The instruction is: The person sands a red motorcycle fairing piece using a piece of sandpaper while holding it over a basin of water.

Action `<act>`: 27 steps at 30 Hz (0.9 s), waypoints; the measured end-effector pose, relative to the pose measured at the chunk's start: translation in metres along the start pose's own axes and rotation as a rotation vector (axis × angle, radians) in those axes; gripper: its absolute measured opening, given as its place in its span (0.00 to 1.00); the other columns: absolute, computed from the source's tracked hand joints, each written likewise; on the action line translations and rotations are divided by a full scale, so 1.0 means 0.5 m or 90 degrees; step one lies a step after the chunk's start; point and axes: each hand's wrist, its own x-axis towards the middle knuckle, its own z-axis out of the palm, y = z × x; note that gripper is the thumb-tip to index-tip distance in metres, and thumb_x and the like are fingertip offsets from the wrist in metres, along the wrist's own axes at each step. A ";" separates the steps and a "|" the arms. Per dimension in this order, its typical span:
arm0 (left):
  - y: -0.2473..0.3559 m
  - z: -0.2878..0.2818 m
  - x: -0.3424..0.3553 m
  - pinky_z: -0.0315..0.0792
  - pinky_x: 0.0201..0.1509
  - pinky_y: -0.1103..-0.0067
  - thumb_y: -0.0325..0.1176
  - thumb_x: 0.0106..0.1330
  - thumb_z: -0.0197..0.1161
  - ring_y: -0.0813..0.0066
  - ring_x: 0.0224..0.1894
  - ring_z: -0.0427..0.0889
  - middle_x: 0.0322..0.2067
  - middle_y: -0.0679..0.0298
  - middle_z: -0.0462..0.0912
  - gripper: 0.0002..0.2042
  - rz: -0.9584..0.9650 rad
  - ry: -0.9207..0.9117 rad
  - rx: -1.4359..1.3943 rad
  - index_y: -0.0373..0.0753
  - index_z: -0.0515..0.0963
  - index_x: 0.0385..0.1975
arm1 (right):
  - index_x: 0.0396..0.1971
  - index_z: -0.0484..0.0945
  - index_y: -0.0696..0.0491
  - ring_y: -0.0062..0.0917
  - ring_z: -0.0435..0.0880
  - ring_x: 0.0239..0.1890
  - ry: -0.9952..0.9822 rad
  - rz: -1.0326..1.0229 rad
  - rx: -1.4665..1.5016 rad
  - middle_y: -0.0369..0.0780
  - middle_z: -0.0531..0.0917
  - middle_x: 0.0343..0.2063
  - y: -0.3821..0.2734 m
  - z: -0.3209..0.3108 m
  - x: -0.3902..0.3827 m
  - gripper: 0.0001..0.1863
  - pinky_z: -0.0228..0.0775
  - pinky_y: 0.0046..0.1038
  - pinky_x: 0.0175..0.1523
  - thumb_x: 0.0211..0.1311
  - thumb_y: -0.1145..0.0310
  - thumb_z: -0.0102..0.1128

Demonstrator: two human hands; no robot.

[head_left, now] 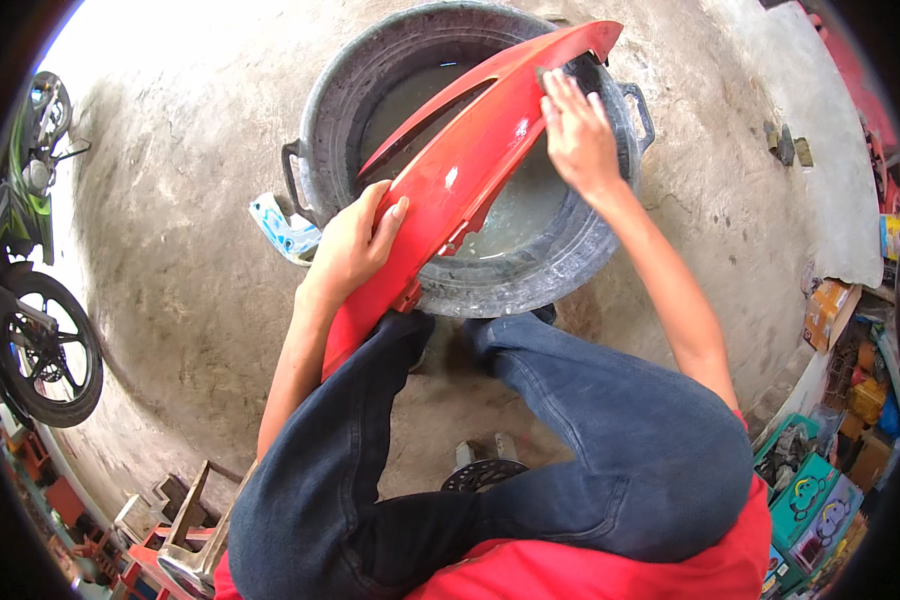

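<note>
Fingers of the left hand (355,245), near: closed round the left edge of the red panel (460,180), thumb on its upper face. Panel slants from the left knee (402,328) over the dark basin (530,288) and its cloudy water (518,215). Right hand (580,135), farther: fingers straight, laid on panel's far end; cannot tell whether they grip anything. Judged risk: off-centre pressure there, with a slick surface, could twist the panel from the left grip.

Stained concrete floor (190,300) carried a grey two-handled tub (530,284), blue-and-white piece (288,232) beside it, motorcycle (45,345) at left.
</note>
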 end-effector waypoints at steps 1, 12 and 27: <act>-0.002 -0.006 -0.006 0.78 0.52 0.58 0.41 0.78 0.60 0.38 0.49 0.85 0.44 0.37 0.85 0.21 -0.007 -0.005 0.003 0.28 0.75 0.58 | 0.69 0.75 0.53 0.45 0.74 0.72 -0.004 -0.029 -0.022 0.47 0.77 0.68 -0.043 0.008 -0.010 0.24 0.61 0.53 0.74 0.80 0.61 0.47; -0.004 -0.002 -0.001 0.78 0.53 0.58 0.40 0.77 0.61 0.37 0.50 0.85 0.45 0.37 0.85 0.21 0.023 0.009 0.005 0.29 0.74 0.59 | 0.68 0.75 0.55 0.42 0.75 0.71 -0.021 -0.021 -0.050 0.49 0.78 0.67 -0.054 0.010 0.045 0.25 0.63 0.53 0.73 0.80 0.59 0.46; -0.013 -0.002 -0.006 0.77 0.56 0.61 0.40 0.78 0.59 0.38 0.53 0.84 0.47 0.36 0.84 0.22 0.003 -0.014 -0.001 0.27 0.73 0.60 | 0.69 0.75 0.51 0.40 0.73 0.73 -0.162 -0.352 0.161 0.47 0.77 0.68 -0.236 -0.053 -0.135 0.26 0.61 0.55 0.74 0.75 0.62 0.52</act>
